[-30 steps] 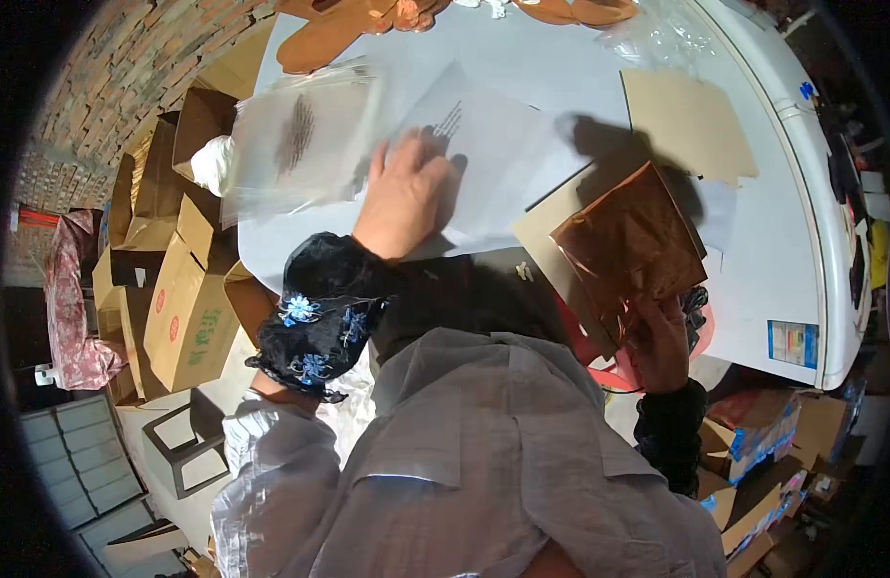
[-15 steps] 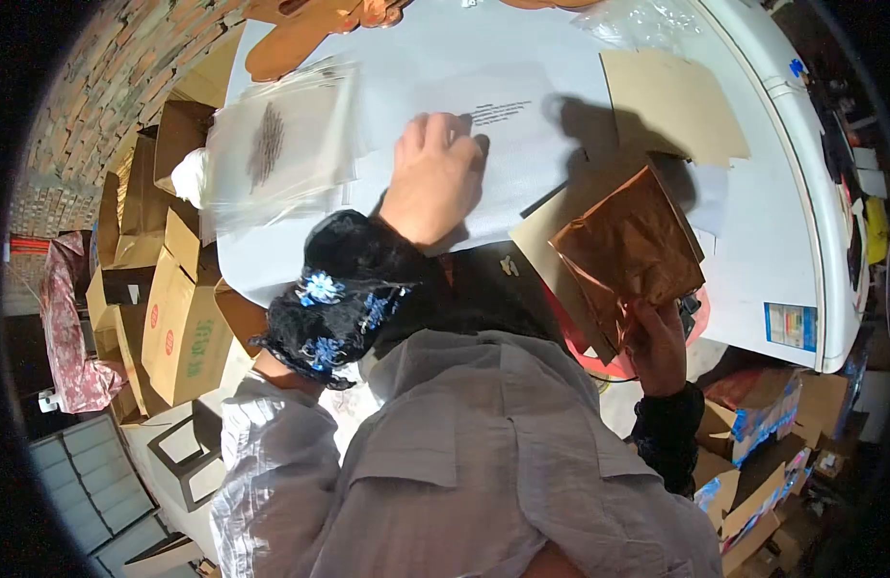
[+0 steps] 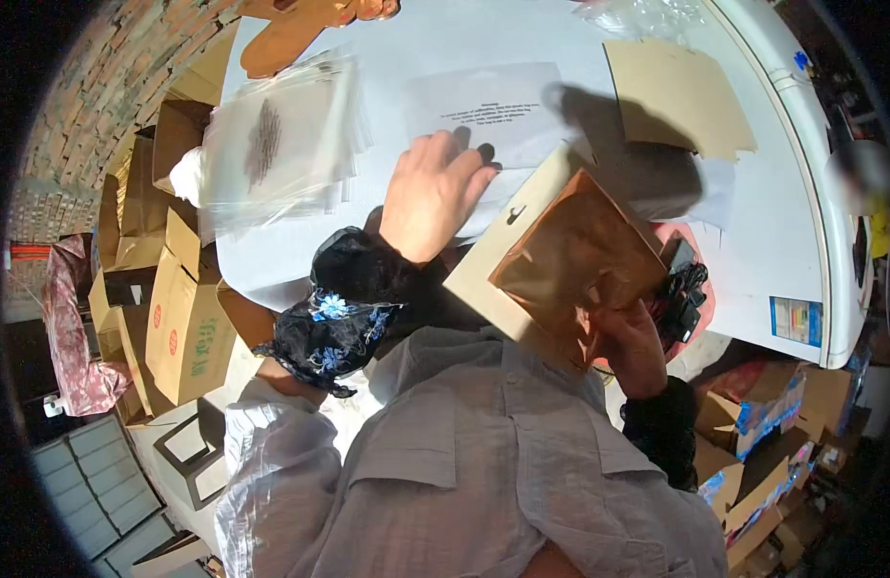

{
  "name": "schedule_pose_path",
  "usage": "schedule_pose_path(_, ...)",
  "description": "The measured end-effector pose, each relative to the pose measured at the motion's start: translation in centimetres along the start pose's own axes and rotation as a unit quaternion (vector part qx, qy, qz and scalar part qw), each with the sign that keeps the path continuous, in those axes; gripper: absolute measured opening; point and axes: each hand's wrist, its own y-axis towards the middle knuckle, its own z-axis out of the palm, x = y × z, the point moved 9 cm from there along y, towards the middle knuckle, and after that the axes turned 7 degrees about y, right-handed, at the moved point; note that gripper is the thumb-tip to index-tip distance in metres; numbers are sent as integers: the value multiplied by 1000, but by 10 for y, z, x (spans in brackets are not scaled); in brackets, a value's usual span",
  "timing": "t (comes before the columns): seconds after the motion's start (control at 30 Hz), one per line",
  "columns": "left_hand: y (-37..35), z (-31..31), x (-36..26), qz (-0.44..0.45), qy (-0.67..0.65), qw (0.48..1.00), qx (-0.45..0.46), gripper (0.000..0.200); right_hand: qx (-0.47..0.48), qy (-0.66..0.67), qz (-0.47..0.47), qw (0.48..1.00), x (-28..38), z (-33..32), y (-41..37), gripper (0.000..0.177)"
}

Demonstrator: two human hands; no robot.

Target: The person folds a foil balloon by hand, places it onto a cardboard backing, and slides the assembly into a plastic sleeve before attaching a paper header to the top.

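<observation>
My right hand (image 3: 633, 347) grips a cream card (image 3: 479, 279) with a hanging hole, together with a folded piece of thin, shiny brown fabric (image 3: 580, 255) lying over it. The card is tilted above the table's near edge. My left hand (image 3: 431, 197) rests at the near edge of a clear plastic bag (image 3: 503, 91) printed with a warning text. Its fingers are slightly bent and the thumb stands apart; I see nothing held in it. A stack of clear plastic bags (image 3: 305, 135) lies left of that hand.
More brown fabric (image 3: 291, 43) lies at the white table's (image 3: 763, 241) far left. Cream cards (image 3: 676, 96) lie at the right, below crumpled clear plastic (image 3: 647, 19). Dark cables (image 3: 686, 294) sit in a pink container beside my right hand. Cardboard boxes (image 3: 185, 328) stand on both sides.
My right hand has brought the card and brown fabric leftward, closer to the printed bag. My left hand has shifted slightly nearer to me, with its thumb now spread.
</observation>
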Motion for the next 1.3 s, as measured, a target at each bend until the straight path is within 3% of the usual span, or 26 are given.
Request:
schedule_pose_path(0.1,4,-3,-3,9,24,1000,0,16,8,-57,45,997,-6,14,-2,40)
schedule_pose_path(0.4,10,-1,-13,44,117,992,-16,12,29,-102,53,993,-17,18,0,47)
schedule_pose_path(0.6,7,-7,-20,86,108,989,-48,13,-5,-44,25,999,-3,14,10,47)
schedule_pose_path(0.7,4,-8,-23,112,103,988,-27,10,-5,-47,56,997,4,13,14,46)
schedule_pose_path(0.83,1,-11,-29,148,91,985,-11,32,31,-29,11,999,16,19,32,44)
schedule_pose_path(1.07,-1,-1,-35,185,115,974,63,35,49,10,12,999,32,34,38,42)
schedule_pose_path(1.3,-11,-12,-19,57,152,985,67,21,-5,43,-4,999,35,38,35,38)
